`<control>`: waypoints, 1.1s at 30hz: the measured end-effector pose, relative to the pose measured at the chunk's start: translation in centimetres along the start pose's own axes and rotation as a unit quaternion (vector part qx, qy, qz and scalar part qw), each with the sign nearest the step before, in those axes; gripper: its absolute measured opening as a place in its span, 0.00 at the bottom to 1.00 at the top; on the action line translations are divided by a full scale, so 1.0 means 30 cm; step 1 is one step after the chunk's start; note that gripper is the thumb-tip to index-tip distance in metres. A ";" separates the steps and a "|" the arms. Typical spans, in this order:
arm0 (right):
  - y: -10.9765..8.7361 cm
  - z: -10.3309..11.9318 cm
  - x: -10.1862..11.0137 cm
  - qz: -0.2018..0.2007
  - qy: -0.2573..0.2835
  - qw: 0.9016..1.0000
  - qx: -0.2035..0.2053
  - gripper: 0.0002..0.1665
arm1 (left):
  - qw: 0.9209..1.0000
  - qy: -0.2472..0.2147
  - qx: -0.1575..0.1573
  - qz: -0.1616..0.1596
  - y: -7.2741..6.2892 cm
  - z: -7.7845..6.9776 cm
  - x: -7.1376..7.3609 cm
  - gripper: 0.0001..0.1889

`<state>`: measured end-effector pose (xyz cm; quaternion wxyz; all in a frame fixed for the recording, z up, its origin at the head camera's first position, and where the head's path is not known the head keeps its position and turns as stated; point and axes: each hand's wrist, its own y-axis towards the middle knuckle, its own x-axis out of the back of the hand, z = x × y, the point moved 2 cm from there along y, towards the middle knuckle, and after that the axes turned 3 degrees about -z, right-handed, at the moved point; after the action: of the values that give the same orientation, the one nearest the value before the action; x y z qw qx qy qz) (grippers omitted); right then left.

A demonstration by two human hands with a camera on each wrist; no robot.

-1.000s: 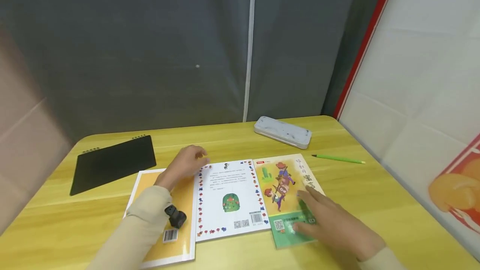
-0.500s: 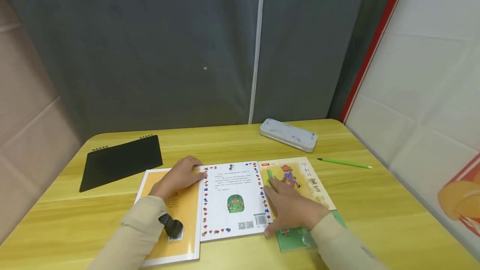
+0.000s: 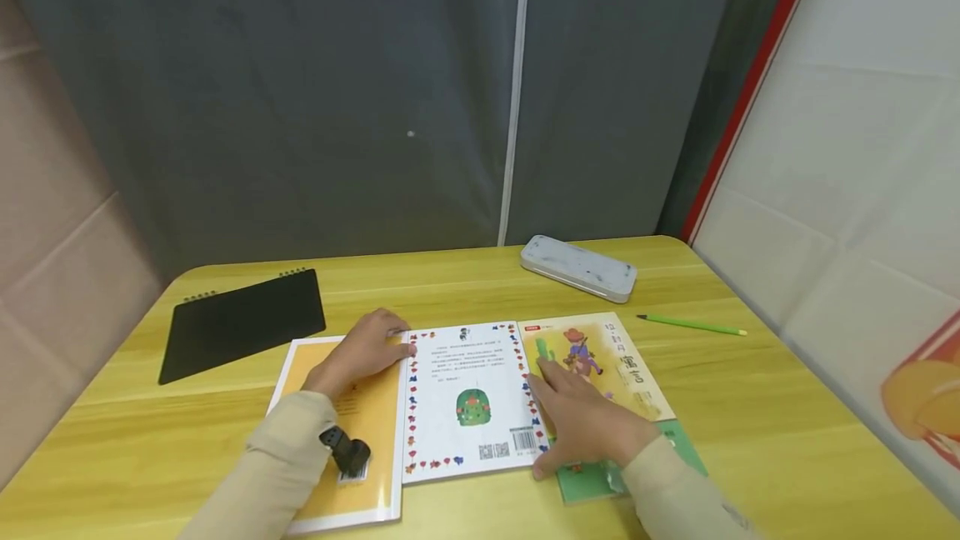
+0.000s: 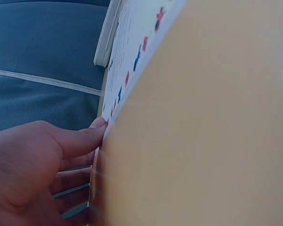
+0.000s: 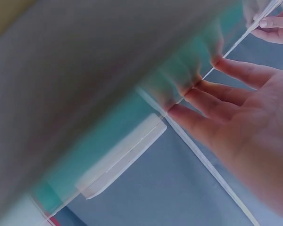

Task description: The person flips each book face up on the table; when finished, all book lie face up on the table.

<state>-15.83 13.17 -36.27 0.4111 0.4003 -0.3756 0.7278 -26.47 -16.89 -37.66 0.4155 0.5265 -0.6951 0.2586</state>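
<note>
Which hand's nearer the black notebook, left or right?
Left. The left hand is at the orange book's top-right corner, right of the black notebook; the right hand is much farther right, over the yellow-and-green book.

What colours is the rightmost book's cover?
The rightmost book is mostly pale yellow with a green lower part; the head view shows it best.

- Passable room: the tabletop [image 3: 435, 286] strip between black notebook [image 3: 243, 327] and white case [image 3: 578, 267], behind the row of books [image 3: 470, 407].
- Right of the books, a green pencil [image 3: 693, 325] obstructs.
- The dark curtain [image 3: 337, 123] blocks the far side.
</note>
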 end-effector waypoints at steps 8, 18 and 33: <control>-0.003 0.003 -0.008 -0.006 0.002 1.000 0.004 0.70 | 1.000 0.014 -0.003 0.010 0.003 0.002 -0.009 0.20; 0.003 0.008 -0.008 -0.011 -0.006 1.000 0.008 0.69 | 0.999 -0.023 0.025 0.009 0.029 -0.011 -0.020 0.20; 0.008 0.009 -0.007 -0.026 -0.015 0.999 0.012 0.69 | 0.964 -0.258 0.064 -0.003 0.035 -0.018 0.031 0.10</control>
<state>-15.90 12.80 -36.40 0.4193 0.4254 -0.3623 0.7155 -27.39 -16.61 -36.50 0.1885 0.6031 -0.7591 0.1568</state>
